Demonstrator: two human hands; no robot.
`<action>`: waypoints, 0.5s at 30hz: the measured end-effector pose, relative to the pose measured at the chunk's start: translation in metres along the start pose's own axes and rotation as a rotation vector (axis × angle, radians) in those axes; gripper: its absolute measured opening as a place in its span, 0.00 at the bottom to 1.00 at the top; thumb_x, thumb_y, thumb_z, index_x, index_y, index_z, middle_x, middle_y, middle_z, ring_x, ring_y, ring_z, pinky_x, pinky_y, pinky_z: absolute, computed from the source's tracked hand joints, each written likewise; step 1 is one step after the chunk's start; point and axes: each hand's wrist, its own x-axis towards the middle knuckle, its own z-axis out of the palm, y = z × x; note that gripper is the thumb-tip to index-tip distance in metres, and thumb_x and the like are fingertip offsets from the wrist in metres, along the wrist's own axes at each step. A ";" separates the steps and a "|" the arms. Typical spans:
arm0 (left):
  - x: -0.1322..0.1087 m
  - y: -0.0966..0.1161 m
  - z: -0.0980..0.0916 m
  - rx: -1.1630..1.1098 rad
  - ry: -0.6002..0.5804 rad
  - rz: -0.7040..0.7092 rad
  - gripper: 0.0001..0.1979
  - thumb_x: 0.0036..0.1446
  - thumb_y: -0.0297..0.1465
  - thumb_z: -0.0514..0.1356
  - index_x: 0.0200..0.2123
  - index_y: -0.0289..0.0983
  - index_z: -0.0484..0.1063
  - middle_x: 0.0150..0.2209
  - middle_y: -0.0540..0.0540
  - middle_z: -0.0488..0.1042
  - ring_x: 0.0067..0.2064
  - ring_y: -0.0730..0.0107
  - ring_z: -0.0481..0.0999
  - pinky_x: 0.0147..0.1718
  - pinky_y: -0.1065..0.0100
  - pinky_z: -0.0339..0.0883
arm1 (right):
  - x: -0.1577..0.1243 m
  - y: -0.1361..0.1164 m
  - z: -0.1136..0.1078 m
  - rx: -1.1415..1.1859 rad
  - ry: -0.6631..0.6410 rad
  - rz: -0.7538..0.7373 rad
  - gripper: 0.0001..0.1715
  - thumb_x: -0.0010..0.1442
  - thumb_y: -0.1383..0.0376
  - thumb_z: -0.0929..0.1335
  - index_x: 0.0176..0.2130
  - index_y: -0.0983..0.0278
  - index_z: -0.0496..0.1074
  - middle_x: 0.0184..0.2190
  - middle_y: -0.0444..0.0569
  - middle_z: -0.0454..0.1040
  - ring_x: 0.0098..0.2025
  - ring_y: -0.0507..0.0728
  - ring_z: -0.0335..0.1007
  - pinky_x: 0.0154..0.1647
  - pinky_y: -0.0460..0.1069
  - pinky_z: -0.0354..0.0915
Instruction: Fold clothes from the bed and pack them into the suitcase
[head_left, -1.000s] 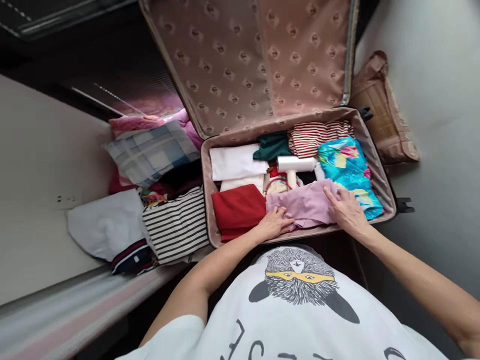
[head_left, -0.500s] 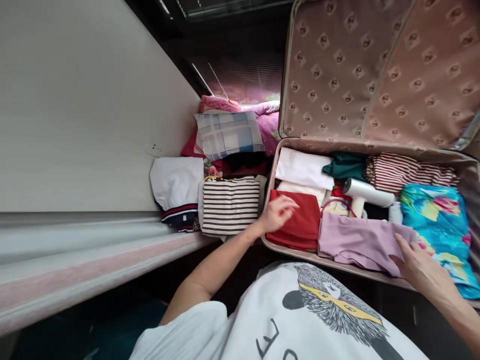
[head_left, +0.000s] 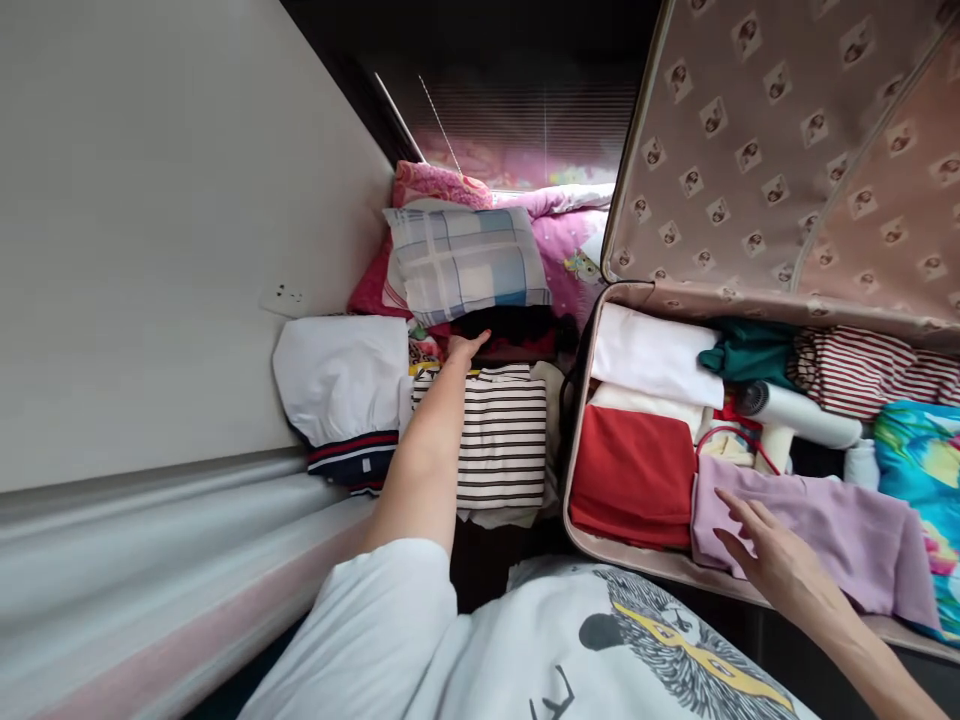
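- The step in hand seems to be picking from the pile of clothes beside the open pink-beige fabric suitcase (head_left: 600, 545). The left hand (head_left: 466, 347) reaches over the folded black-and-white striped shirt (head_left: 501, 440), and its fingertips touch the dark crumpled garment (head_left: 514, 325) behind it.
- The left hand is flat with the fingers stretched out, and it holds nothing.
- The right hand (head_left: 772, 560) lies with loosely spread fingers on the lilac folded cloth (head_left: 847, 530) at the near wall of the suitcase, and it grips nothing.
- In my judgement, lifting the dark garment calls for the fingers to close on its edge without pulling the striped shirt along.
- Count inside the suitcase: one red folded cloth (head_left: 634, 475), one white folded cloth (head_left: 652, 355), one lilac cloth, one white cylinder-shaped device (head_left: 802, 415).
- Count outside: one striped shirt, one dark garment, one white garment with navy-red trim (head_left: 341, 385), one blue plaid pillow (head_left: 465, 262).
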 end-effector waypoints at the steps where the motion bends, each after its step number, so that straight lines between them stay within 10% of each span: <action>1: 0.005 0.000 0.004 -0.011 -0.016 -0.016 0.39 0.55 0.47 0.73 0.60 0.28 0.69 0.55 0.28 0.78 0.61 0.48 0.76 0.56 0.56 0.71 | 0.000 -0.003 0.001 0.011 -0.025 0.015 0.29 0.70 0.53 0.60 0.63 0.59 0.71 0.42 0.56 0.79 0.30 0.61 0.79 0.27 0.53 0.74; 9: 0.019 0.001 0.013 -0.061 -0.104 -0.014 0.28 0.46 0.33 0.78 0.49 0.30 0.76 0.44 0.34 0.82 0.51 0.51 0.80 0.47 0.58 0.74 | 0.038 -0.048 -0.015 0.145 -0.094 0.058 0.24 0.69 0.55 0.61 0.57 0.55 0.75 0.37 0.54 0.78 0.29 0.62 0.78 0.27 0.56 0.75; 15: 0.011 0.007 0.002 0.011 -0.103 0.122 0.32 0.44 0.27 0.76 0.54 0.30 0.73 0.53 0.32 0.79 0.57 0.49 0.77 0.55 0.58 0.71 | 0.184 -0.147 -0.029 0.126 -0.144 -0.323 0.24 0.72 0.61 0.60 0.63 0.59 0.70 0.48 0.58 0.75 0.45 0.63 0.77 0.47 0.56 0.75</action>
